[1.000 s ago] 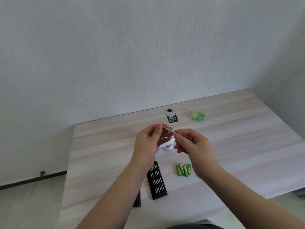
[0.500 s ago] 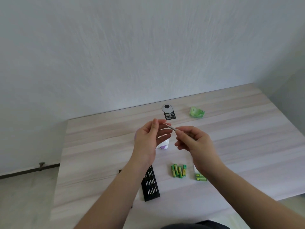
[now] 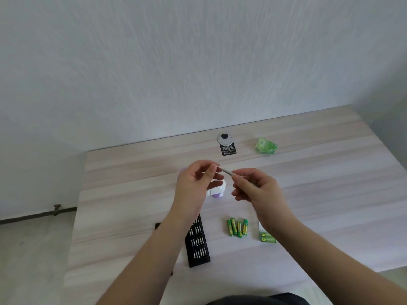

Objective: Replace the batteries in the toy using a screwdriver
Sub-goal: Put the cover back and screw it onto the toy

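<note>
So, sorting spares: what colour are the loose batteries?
Green with yellow bands, batteries, head view.

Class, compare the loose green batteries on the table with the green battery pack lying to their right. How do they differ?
The loose batteries lie bare, four side by side, in full view; the battery pack sits partly behind the right forearm. The loose batteries run roughly away from the person, while the pack's green cells lie crosswise. The pack shows white backing; the loose ones none. Both are green and rest untouched on the table.
</note>
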### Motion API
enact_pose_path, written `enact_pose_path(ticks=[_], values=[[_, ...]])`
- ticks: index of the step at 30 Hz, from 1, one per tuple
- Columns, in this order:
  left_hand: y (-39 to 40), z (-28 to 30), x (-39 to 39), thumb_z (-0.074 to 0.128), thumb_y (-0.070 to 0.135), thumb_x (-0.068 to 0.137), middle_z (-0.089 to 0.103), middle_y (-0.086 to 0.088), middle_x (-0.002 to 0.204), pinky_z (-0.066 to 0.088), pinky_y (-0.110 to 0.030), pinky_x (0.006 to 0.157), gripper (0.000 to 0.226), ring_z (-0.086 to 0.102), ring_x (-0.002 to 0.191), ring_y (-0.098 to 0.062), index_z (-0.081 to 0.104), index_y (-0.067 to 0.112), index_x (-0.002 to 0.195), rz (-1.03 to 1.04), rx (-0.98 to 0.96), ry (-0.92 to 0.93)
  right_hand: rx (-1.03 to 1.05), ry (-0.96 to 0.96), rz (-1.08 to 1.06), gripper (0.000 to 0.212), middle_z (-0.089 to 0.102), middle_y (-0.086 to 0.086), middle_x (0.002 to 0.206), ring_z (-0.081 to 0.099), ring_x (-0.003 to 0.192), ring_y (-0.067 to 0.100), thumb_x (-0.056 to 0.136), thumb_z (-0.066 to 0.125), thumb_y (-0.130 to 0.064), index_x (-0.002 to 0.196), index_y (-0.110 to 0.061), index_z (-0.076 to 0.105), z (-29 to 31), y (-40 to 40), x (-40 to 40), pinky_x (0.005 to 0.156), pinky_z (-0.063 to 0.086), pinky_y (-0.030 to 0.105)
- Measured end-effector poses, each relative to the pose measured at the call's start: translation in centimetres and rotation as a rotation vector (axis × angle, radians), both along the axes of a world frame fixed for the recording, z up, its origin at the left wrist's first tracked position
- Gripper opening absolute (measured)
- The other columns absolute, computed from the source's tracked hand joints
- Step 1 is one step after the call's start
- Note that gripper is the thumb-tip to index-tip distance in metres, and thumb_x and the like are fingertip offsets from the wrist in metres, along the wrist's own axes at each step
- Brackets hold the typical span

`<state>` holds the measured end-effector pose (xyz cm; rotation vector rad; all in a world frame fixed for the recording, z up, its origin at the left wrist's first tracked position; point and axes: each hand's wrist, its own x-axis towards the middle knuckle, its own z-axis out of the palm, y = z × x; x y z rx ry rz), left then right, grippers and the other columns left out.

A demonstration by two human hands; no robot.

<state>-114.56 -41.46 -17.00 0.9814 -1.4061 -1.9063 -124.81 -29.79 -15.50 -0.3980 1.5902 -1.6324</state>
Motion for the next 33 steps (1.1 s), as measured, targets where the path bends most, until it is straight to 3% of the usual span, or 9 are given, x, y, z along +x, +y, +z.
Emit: enact_pose_path(ticks=[4, 9, 13, 18, 22, 25, 27, 29, 33], values=[[-0.2, -0.1, 0.1, 0.058, 0.009, 0.095, 0.068, -0.018, 0.084, 0.057, -0.033, 0.062, 0.011, 0.068, 0.082, -0.043, 0.068, 0.008, 0.091, 0.007, -0.002, -0.013, 0.004, 0.005, 0.016, 0.007, 0.066, 0.004, 0.066, 0.063, 0.062, 0.019, 0.088, 0.065, -0.006, 0.091, -0.009, 0.071, -0.3, -0.4, -0.1, 0.059, 0.054, 0.026], [-0.2, -0.2, -0.2, 0.056, 0.003, 0.095, 0.070, -0.004, 0.073, 0.057, -0.025, 0.065, 0.013, 0.068, 0.071, -0.017, 0.068, 0.005, 0.090, 0.006, -0.014, -0.020, 0.006, 0.015, 0.024, 0.007, 0.067, 0.003, 0.067, 0.064, 0.062, 0.018, 0.088, 0.066, -0.006, 0.092, -0.009, 0.071, -0.6, -0.7, -0.4, 0.060, 0.054, 0.026], [-0.3, -0.2, -0.1, 0.055, 0.005, 0.096, 0.070, -0.003, 0.075, 0.056, -0.024, 0.065, 0.014, 0.068, 0.071, -0.015, 0.068, 0.004, 0.092, 0.004, -0.015, -0.007, 0.011, 0.019, 0.029, 0.008, 0.068, 0.002, 0.069, 0.065, 0.063, 0.018, 0.088, 0.067, -0.008, 0.094, -0.008, 0.071, -0.7, -1.0, -0.5, 0.062, 0.054, 0.027], [-0.7, -0.4, 0.1, 0.045, 0.023, 0.102, 0.068, -0.013, 0.088, 0.057, -0.028, 0.067, 0.029, 0.069, 0.073, -0.019, 0.066, 0.003, 0.100, 0.075, 0.008, -0.035, 0.025, 0.022, 0.020, 0.008, 0.067, 0.002, 0.067, 0.064, 0.062, 0.018, 0.088, 0.067, -0.008, 0.095, -0.006, 0.070, -1.1, -1.2, -0.9, 0.061, 0.054, 0.026], [-2.3, -1.3, 0.7, 0.049, 0.023, 0.101, 0.068, 0.003, 0.080, 0.055, -0.026, 0.069, 0.018, 0.067, 0.073, -0.014, 0.064, 0.014, 0.097, 0.173, -0.239, -0.145, 0.054, 0.056, 0.009, 0.006, 0.068, 0.001, 0.067, 0.065, 0.063, 0.018, 0.089, 0.065, -0.008, 0.094, -0.007, 0.069, -1.8, -1.4, -1.4, 0.060, 0.054, 0.025], [-3.7, -2.6, 1.1, 0.058, 0.018, 0.096, 0.067, 0.007, 0.094, 0.049, -0.020, 0.078, 0.008, 0.063, 0.085, -0.003, 0.063, 0.019, 0.102, 0.113, -0.588, -0.324, 0.113, 0.113, 0.028, 0.005, 0.071, 0.002, 0.072, 0.069, 0.070, 0.019, 0.089, 0.066, -0.011, 0.091, -0.011, 0.070, -2.7, -1.8, -1.8, 0.066, 0.057, 0.027], [-4.6, -4.0, 1.1, 0.065, 0.022, 0.090, 0.063, 0.008, 0.106, 0.044, -0.023, 0.088, 0.020, 0.058, 0.099, -0.006, 0.061, 0.020, 0.109, 0.005, -0.795, -0.453, 0.157, 0.162, 0.044, 0.004, 0.073, -0.001, 0.077, 0.071, 0.077, 0.017, 0.089, 0.067, -0.016, 0.090, -0.016, 0.071, -3.5, -2.1, -2.1, 0.071, 0.057, 0.026], [-5.1, -5.5, 1.2, 0.071, 0.033, 0.083, 0.060, 0.008, 0.114, 0.042, -0.031, 0.096, 0.037, 0.054, 0.108, -0.012, 0.059, 0.022, 0.115, -0.121, -0.923, -0.573, 0.234, 0.264, 0.085, 0.003, 0.073, -0.009, 0.079, 0.068, 0.078, 0.004, 0.088, 0.068, -0.024, 0.088, -0.023, 0.071, -4.3, -2.4, -2.5, 0.069, 0.052, 0.017], [-4.8, -7.7, 1.2, 0.077, 0.054, 0.067, 0.058, 0.013, 0.123, 0.035, -0.036, 0.105, 0.066, 0.048, 0.120, -0.013, 0.055, 0.029, 0.125, -0.240, -0.946, -0.739, 0.366, 0.439, 0.197, 0.007, 0.070, -0.016, 0.084, 0.063, 0.078, -0.007, 0.089, 0.066, -0.032, 0.091, -0.026, 0.069, -5.5, -3.3, -2.9, 0.062, 0.043, 0.009]])
